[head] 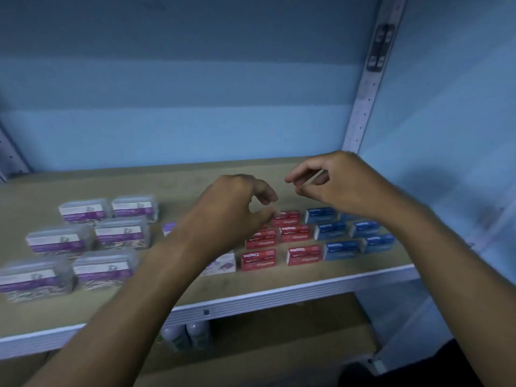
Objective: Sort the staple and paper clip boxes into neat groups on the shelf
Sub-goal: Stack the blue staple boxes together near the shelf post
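Several clear paper clip boxes [104, 265] with purple labels stand in two rows at the shelf's left. Several red staple boxes [258, 259] sit in the middle, several blue staple boxes [340, 250] to their right. A small white and purple box [220, 265] lies partly hidden under my left forearm. My left hand [229, 208] hovers above the red boxes with loosely curled fingers and holds nothing. My right hand [326, 180] hangs above the blue boxes, fingers loosely curled, holding nothing.
The wooden shelf board [167, 177] has bare room behind the boxes. A white metal upright [363, 107] stands at the back right, with a blue wall behind. White bottles [192, 335] stand on the lower level beneath the shelf's front edge [279, 297].
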`<state>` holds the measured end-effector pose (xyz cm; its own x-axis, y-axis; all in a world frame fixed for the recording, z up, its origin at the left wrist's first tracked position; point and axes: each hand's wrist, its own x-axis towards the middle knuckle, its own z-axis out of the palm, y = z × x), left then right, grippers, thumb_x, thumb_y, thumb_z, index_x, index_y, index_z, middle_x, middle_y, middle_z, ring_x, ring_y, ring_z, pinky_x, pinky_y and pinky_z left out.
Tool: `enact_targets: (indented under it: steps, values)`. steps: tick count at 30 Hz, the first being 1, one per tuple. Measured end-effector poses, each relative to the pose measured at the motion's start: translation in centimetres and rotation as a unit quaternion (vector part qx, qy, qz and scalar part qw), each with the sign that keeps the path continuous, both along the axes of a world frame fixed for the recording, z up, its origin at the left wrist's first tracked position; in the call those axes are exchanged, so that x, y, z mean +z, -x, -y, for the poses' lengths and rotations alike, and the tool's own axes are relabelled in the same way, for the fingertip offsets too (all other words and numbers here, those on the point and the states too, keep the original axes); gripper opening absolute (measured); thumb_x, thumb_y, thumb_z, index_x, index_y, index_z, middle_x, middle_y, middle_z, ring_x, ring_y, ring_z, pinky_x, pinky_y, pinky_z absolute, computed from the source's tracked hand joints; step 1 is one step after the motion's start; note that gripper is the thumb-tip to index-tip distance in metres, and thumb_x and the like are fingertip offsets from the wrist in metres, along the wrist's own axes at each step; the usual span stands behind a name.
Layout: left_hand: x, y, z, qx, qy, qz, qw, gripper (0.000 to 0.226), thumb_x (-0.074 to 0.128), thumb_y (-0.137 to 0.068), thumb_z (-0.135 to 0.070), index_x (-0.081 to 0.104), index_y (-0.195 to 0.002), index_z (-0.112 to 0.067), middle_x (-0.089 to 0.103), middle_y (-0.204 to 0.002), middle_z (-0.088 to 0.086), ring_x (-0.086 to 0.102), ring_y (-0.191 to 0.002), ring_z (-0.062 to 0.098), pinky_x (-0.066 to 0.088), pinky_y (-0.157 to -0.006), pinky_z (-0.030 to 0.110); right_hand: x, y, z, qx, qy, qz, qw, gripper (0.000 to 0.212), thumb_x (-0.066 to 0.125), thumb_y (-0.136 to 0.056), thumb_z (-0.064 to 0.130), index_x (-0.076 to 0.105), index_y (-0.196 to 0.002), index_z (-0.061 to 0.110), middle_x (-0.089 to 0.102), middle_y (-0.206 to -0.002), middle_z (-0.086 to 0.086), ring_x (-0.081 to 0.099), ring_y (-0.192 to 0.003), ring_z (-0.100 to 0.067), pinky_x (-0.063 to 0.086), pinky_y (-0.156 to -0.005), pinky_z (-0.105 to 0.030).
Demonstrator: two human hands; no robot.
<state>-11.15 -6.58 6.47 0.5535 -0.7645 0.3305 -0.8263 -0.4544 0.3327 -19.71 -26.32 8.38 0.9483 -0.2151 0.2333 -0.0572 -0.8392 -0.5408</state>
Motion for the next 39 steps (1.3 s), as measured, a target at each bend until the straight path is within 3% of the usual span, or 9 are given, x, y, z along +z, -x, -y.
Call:
enact_targets:
  steps: [8,13,18,25,30,39]
  values:
    - [-1.6,3.5,6.2,-0.075,-0.011,0.013,0.997,0.03,0.068,-0.083,-0.049,0.072,-0.106,-0.031,0.068,-0.1,-0.016,0.058,-0.086,0.002,0.051,-0.081,0.026,0.1,5.9,5.3,-0.044,0.032,-0.051,0.997,0.024,0.072,-0.085,0.012,0.08,-0.098,0.031,0.074,-0.087,0.019,0.063,-0.08,0.014,0.04,-0.066,0.002]
    - [-2.6,4.0,7.4,-0.109,-0.028,0.045,0.993,0.034,0.069,-0.077,-0.058,0.073,-0.099,-0.033,0.067,-0.092,-0.018,0.054,-0.084,0.002,0.05,-0.078,0.029,-0.8,8.0,7.4,-0.046,0.057,-0.119,0.99,0.022,0.08,-0.082,0.02,0.079,-0.101,0.032,0.074,-0.093,0.019,0.06,-0.079,0.018,0.041,-0.066,0.002]
    - [-3.5,3.8,8.1,-0.127,-0.058,0.067,0.988,0.056,0.044,-0.069,-0.079,0.074,-0.092,-0.037,0.067,-0.083,-0.021,0.052,-0.083,0.009,0.049,-0.077,0.035,-2.1,8.6,8.2,-0.042,0.062,-0.175,0.982,0.026,0.086,-0.075,0.026,0.079,-0.099,0.033,0.075,-0.092,0.018,0.064,-0.078,0.011,0.043,-0.068,-0.003]
    - [-3.8,4.0,8.1,-0.11,-0.042,0.067,0.991,0.028,0.067,-0.074,-0.059,0.076,-0.09,-0.038,0.071,-0.082,-0.02,0.049,-0.089,0.012,0.048,-0.078,0.035,-3.0,8.4,8.5,-0.043,0.064,-0.17,0.982,0.023,0.087,-0.074,0.025,0.081,-0.095,0.031,0.075,-0.084,0.017,0.066,-0.078,0.007,0.049,-0.073,-0.011]
    - [-4.1,4.3,8.5,-0.104,-0.028,0.072,0.992,0.026,0.071,-0.074,-0.057,0.076,-0.09,-0.038,0.071,-0.08,-0.02,0.045,-0.09,0.012,0.047,-0.076,0.033,-3.0,8.4,8.4,-0.038,0.067,-0.166,0.983,0.023,0.087,-0.075,0.025,0.081,-0.096,0.03,0.076,-0.086,0.015,0.066,-0.078,0.005,0.046,-0.07,-0.006]
    - [-4.4,4.4,9.1,-0.105,-0.022,0.065,0.992,0.025,0.071,-0.075,-0.055,0.076,-0.09,-0.037,0.07,-0.079,-0.021,0.043,-0.088,0.009,0.044,-0.071,0.03,-3.5,8.5,8.3,-0.031,0.06,-0.164,0.984,0.02,0.086,-0.076,0.027,0.08,-0.094,0.032,0.075,-0.085,0.016,0.066,-0.077,0.005,0.046,-0.071,-0.011]
